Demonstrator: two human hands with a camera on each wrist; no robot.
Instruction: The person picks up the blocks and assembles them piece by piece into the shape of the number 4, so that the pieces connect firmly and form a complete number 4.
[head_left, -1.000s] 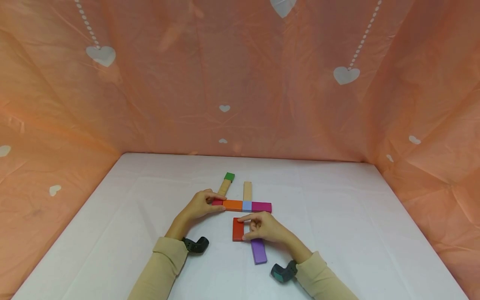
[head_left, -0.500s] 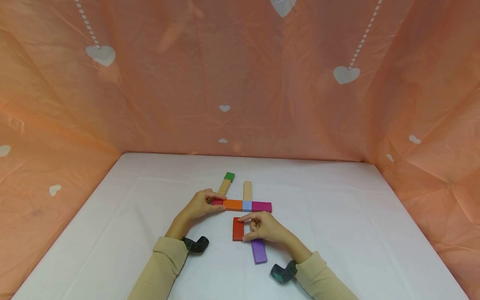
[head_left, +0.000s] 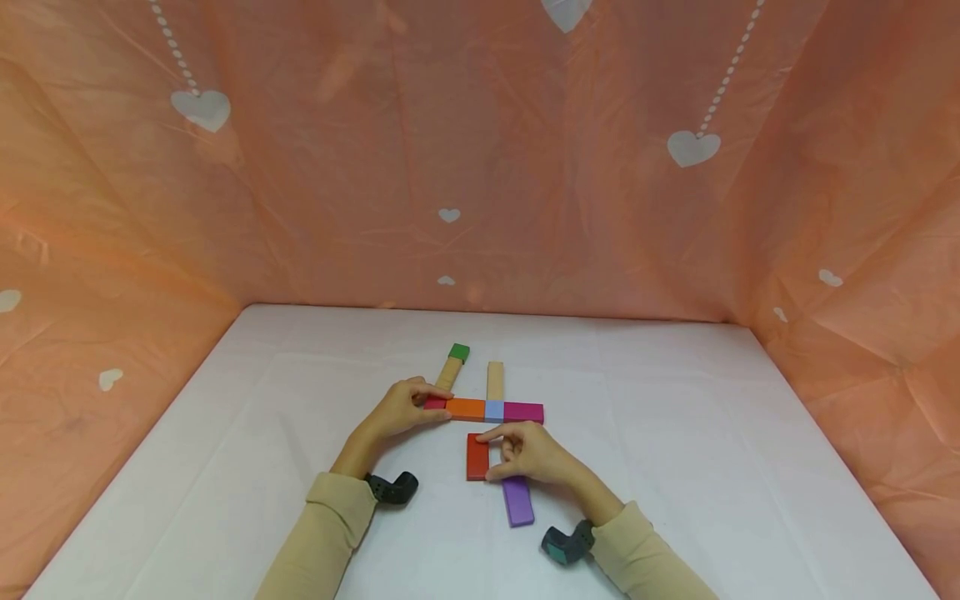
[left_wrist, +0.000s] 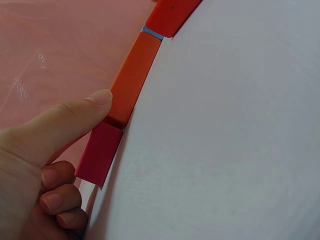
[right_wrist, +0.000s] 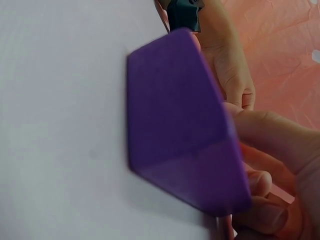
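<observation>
My left hand (head_left: 401,408) pinches the left end of an orange wooden block (head_left: 467,410), thumb on its near side and index finger on its far side. A crimson block (left_wrist: 100,152) abuts that end, under the fingers. A light blue block (head_left: 494,411) and a magenta block (head_left: 523,412) continue the row to the right. Just in front of the row, my right hand (head_left: 531,454) holds a red block (head_left: 477,458) between index finger and thumb at its two ends. A purple block (right_wrist: 172,105) lies right below this hand, its far end hidden.
Beyond the row, a plain wooden block (head_left: 495,382) points away from the light blue one. Another plain block (head_left: 450,374), slanted, ends at a green block (head_left: 460,353). A white-covered table (head_left: 675,450) carries everything, with an orange curtain (head_left: 585,208) around it.
The red block and the right fingertips have shifted very slightly to the right. My left hand and the other blocks stay as they were.
</observation>
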